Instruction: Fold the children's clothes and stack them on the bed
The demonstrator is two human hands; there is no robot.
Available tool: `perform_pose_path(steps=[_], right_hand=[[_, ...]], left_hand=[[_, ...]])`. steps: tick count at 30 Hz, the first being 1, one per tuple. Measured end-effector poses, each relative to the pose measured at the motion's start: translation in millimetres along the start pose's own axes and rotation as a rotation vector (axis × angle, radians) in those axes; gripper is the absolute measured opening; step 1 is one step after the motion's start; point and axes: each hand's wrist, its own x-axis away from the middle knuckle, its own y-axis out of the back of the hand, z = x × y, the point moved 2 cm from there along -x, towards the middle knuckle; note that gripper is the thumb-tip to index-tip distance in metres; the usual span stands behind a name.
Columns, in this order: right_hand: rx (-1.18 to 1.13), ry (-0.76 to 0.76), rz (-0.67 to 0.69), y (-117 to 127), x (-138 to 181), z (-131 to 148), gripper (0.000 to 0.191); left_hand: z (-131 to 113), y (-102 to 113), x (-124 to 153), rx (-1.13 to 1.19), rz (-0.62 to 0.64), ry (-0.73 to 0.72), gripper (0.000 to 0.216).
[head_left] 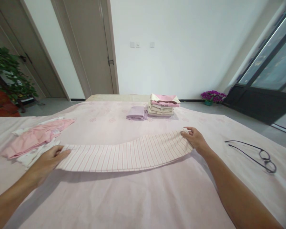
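Observation:
A pair of pink-and-white striped pants (128, 154), folded lengthwise into a long strip, stretches between my two hands. My left hand (49, 160) pinches the left end, with the thumb on top of the cloth. At the far upper corner of the right end, my right hand (193, 138) grips the fabric between thumb and fingers. The strip's near edge sags slightly and casts a shadow on the pale pink bedsheet (133, 200) beneath it. Parts of the fingers are hidden behind the cloth.
Rumpled pink and white clothes (35, 136) lie at the left. Toward the back are a folded lilac cloth (136, 113) and a stack of folded clothes (163, 106). Black-framed glasses (257, 154) rest at the right. Purple flowers (213, 95) stand on the floor beyond.

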Motion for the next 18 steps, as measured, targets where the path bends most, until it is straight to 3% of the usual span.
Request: perform_pose_path(steps=[5, 9, 11, 14, 16, 18], right_hand=[[0.073, -0.020, -0.118, -1.4, -25.4, -0.4, 0.056], [0.406, -0.066, -0.173, -7.2, -30.6, -13.7, 0.054], [0.584, -0.031, -0.210, -8.8, -25.9, -17.1, 0.053], [0.813, 0.208, -0.279, -12.9, -13.7, -9.8, 0.043], [0.886, 0.420, -0.267, -21.3, -3.2, 2.0, 0.030], [0.841, 0.592, -0.155, -35.9, 8.9, 16.3, 0.020]], left_hand=[[-17.4, -15.3, -66.7, -0.113, -0.046, -0.085, 0.048], [-23.0, -50.8, -105.3, -0.316, -0.081, -0.072, 0.046], [-28.1, -69.5, -105.3, -0.415, -0.150, -0.146, 0.045], [-46.9, -96.1, -82.8, -0.523, -0.287, -0.455, 0.034], [-63.6, -114.5, -61.6, -0.443, -0.229, -0.665, 0.024], [-80.0, -132.0, -42.1, -0.327, -0.095, -0.805, 0.019]])
